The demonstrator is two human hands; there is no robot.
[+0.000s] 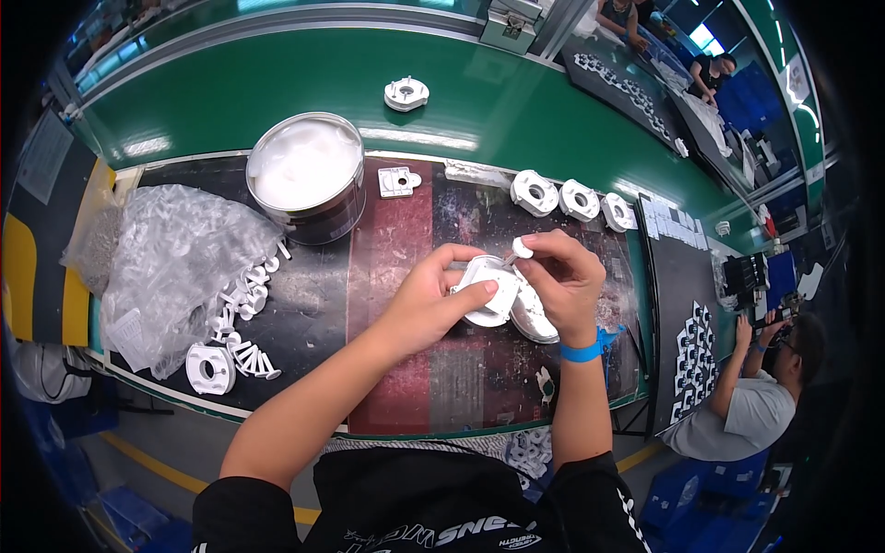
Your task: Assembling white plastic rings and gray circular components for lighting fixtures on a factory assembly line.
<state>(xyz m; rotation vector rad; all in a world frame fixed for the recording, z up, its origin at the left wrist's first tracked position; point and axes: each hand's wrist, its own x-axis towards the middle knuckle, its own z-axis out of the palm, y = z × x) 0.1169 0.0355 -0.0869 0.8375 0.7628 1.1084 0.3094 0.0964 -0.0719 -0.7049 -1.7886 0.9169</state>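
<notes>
My left hand point(433, 300) is closed around a white plastic housing point(487, 297), its thumb lying across the face. My right hand point(564, 276) pinches a small white pin with a round cap point(523, 248) at the upper right of the housing. Whether the pin's shaft touches the housing is hard to see. Just under and right of the housing is a white rounded piece point(533, 318) smeared with white paste, partly covered by both hands. A blue band point(586, 348) circles my right wrist.
At the back left stands a large tub point(309, 170) of white paste. A clear plastic bag point(184, 267) spills several white capped pins point(244, 293), with a white ring part point(211, 370) nearby. More white housings point(579, 199) line the back right. A co-worker point(761, 387) sits at the right.
</notes>
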